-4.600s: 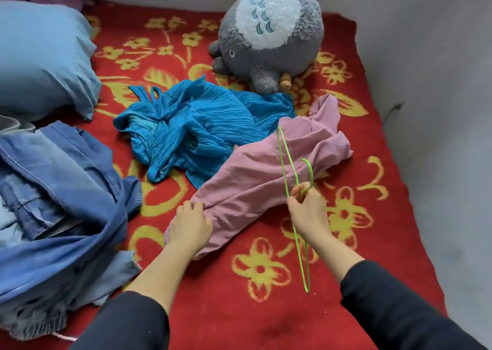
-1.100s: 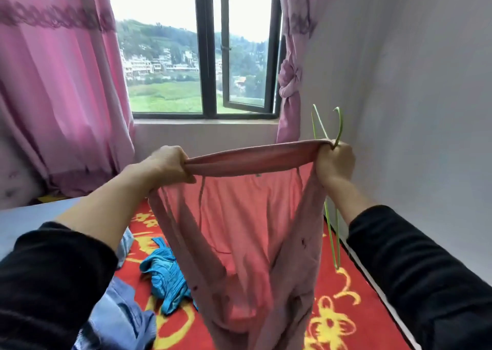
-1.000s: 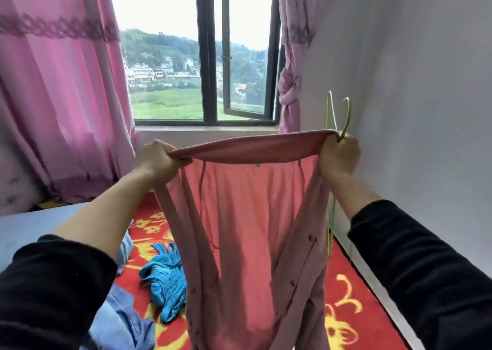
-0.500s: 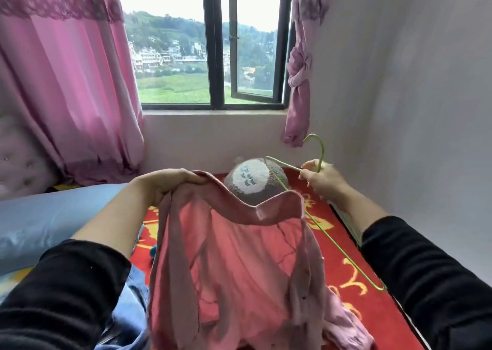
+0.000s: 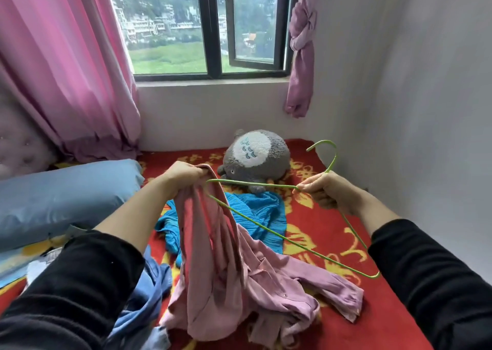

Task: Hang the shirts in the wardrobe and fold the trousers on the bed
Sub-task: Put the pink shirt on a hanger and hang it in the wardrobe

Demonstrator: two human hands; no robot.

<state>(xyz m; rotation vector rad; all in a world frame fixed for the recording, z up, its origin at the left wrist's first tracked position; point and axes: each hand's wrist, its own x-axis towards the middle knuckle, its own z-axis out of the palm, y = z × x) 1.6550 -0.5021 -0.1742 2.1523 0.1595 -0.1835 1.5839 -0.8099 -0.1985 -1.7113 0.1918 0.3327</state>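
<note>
Head view: left hand point(image 5: 183, 173) fingers clamp pink shirt point(image 5: 213, 256) collar; right hand point(image 5: 323, 191) pinches green wire hanger point(image 5: 250, 183) neck, long axis crosswise, far tip apparently just inside collar.

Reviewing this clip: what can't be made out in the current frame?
Head view:
- Wardrobe: outside the frame.
- Denim pile: mostly behind the left sleeve, cut off at the bottom edge.
- Fingertips of the left hand: buried in the pink shirt.
- Blue garment: partly under the shirt; type unclear.
- Green hanger: tip inside the shirt or not, unclear.
</note>
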